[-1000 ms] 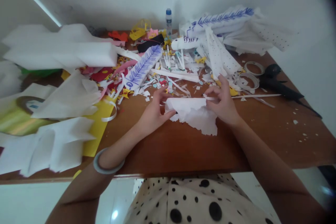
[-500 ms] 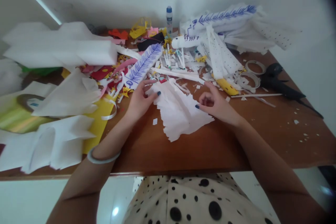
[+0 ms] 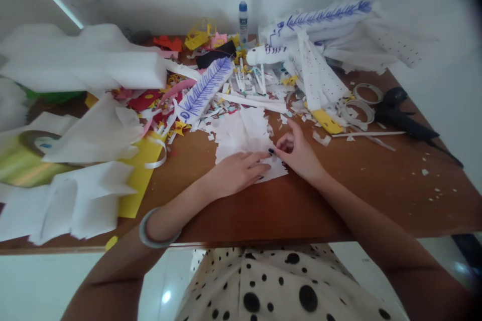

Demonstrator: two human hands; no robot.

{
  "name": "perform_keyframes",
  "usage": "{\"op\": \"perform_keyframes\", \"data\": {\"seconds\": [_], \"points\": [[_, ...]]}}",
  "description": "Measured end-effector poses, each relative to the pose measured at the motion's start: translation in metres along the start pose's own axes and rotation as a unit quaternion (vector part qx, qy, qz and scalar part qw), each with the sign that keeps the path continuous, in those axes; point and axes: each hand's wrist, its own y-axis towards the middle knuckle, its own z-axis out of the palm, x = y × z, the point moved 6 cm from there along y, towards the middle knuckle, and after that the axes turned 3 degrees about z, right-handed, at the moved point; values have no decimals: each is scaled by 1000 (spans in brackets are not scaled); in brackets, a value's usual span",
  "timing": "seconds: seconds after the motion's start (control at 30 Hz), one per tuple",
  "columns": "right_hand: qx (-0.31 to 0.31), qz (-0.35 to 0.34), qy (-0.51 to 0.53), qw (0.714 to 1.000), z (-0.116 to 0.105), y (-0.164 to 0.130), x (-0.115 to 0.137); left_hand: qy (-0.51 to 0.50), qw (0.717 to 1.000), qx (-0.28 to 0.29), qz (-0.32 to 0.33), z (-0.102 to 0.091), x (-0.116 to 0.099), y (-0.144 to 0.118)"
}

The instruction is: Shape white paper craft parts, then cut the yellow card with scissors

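Note:
A white sheet of paper with ragged, fringed edges (image 3: pixel 241 135) lies flat on the brown wooden table (image 3: pixel 339 195). My left hand (image 3: pixel 235 173) rests palm down on its near edge, fingers spread. My right hand (image 3: pixel 295 153) sits at the sheet's right near corner, fingertips pinching that edge. A grey bangle (image 3: pixel 156 228) circles my left wrist.
Paper scraps and strips litter the table's far half. A glue bottle (image 3: pixel 243 21) stands at the back. Blue-inked paper feathers (image 3: pixel 205 91) lie centre and back right. Black scissors (image 3: pixel 408 120) and tape rings (image 3: pixel 367 93) lie at right. Foam sheets (image 3: pixel 90 67) and yellow paper (image 3: pixel 139 175) fill the left.
The folded paper has been opened out and laid flat. My left hand moved from its far left corner down onto its near edge; my right hand shifted slightly left.

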Motion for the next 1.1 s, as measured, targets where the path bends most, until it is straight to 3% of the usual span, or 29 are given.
{"op": "perform_keyframes", "data": {"seconds": [0.07, 0.17, 0.23, 0.3, 0.4, 0.47, 0.63, 0.77, 0.87, 0.93, 1.1], "points": [[-3, 4, -9, 1000, -2, 0, 0, 2, 999, 35, -10, 5, -1, 0], [-17, 0, 9, 1000, -12, 2, 2, -12, 998, 37, -41, 3, 10, -4], [-13, 7, 56, 998, -17, 2, 4, -23, 997, -3, -77, -6, 18, -7], [25, 42, 124, 991, -15, 0, 5, -50, 986, -80, -140, -18, 26, -10], [122, 102, 211, 964, -1, -8, 8, -136, 944, -174, -244, -29, 36, -17], [171, 111, 233, 951, 9, -13, 12, -191, 922, -187, -281, -27, 39, -18], [243, 105, 240, 934, 24, -22, 16, -217, 918, -211, -257, -25, 41, -17], [292, 109, 250, 917, 28, -26, 22, -151, 933, -254, -206, -33, 36, -18], [333, 106, 230, 908, 28, -30, 29, -108, 944, -246, -192, -35, 31, -16], [317, 108, 198, 921, 25, -29, 29, -124, 941, -246, -198, -35, 31, -16], [154, 35, 86, 984, 4, -17, 30, -193, 924, -249, -217, -35, 34, -16]]}}
